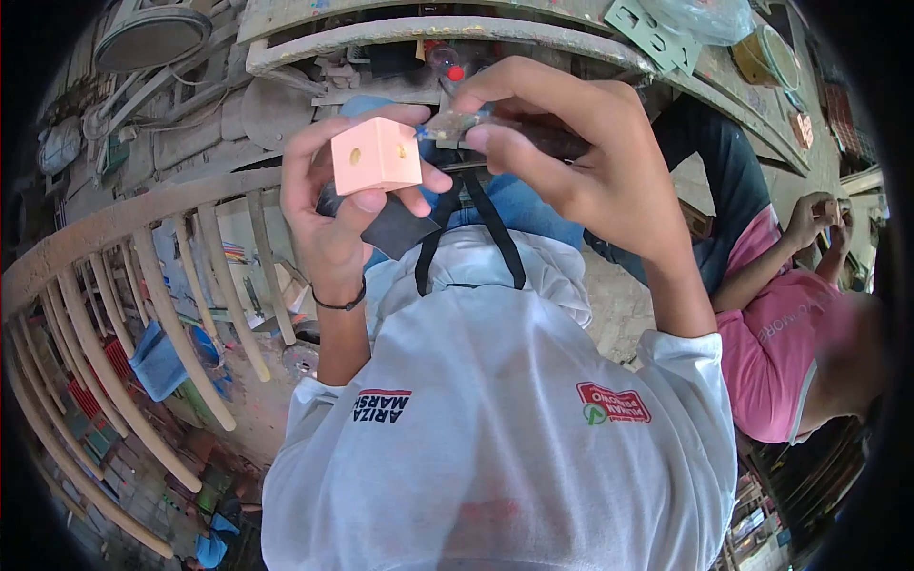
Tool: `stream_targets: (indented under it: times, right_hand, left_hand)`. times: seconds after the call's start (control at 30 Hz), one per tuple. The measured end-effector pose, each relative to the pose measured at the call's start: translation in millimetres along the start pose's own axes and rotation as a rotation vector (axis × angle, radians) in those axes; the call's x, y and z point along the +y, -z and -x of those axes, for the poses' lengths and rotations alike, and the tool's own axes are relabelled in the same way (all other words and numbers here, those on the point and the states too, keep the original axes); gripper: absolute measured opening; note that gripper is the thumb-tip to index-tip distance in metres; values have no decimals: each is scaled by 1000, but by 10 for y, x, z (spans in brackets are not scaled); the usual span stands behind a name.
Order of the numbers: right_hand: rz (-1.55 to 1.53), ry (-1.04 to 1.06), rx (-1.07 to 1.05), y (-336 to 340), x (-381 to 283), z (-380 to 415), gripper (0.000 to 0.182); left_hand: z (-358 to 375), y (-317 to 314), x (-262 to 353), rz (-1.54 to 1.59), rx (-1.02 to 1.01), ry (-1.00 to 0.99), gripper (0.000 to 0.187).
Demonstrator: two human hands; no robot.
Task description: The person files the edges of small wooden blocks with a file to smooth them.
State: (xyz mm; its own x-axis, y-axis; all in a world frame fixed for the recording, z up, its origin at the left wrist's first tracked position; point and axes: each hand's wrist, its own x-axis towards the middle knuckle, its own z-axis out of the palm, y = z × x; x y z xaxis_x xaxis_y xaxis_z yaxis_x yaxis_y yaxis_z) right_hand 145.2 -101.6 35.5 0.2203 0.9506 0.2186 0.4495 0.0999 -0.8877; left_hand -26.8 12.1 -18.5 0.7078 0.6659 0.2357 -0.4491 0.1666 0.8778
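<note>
Near the upper middle of the head view, my left hand holds a pale pink cube between thumb and fingers. Two faces of the cube each show a round, yellowish spot. To its right, my right hand pinches a slim, stained tool, whose tip is at the cube's right edge. Whether the tip touches the cube I cannot tell. The rest of the tool runs back under my right hand's fingers and is partly hidden. A dark sheet lies below the cube, behind my left wrist.
A wooden bench crosses the top, with a green plate with cut-outs at its right. A curved slatted wooden rail fills the left. At the right sits a co-worker in pink, hands raised. A bottle with red cap stands beyond my hands.
</note>
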Motion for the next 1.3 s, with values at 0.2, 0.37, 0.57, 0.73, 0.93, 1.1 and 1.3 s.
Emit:
stream_targets:
  times: [0.2, 0.37, 0.57, 0.73, 0.93, 1.1, 1.3]
  right_hand:
    - [-102, -107, 84, 27, -51, 11, 18]
    - [80, 70, 10, 68, -44, 4, 20]
    - [123, 179, 15, 9, -44, -46, 21]
    - [149, 217, 16, -38, -18, -79, 23]
    - [-38, -97, 86, -184, -81, -47, 40]
    - [3, -157, 135, -374, 111, -56, 50]
    - [-119, -193, 181, -408, 197, -52, 50]
  left_hand:
    - [-9, 54, 34, -115, -16, -22, 45]
    - [19, 123, -24, -264, -1, -60, 48]
    - [35, 164, -50, -351, -42, -83, 51]
    - [63, 95, 3, -183, -46, 145, 49]
    - [0, -125, 11, -150, 197, 274, 33]
    - [27, -86, -1, -184, 117, 305, 36]
    - [50, 21, 112, -192, -49, 306, 47]
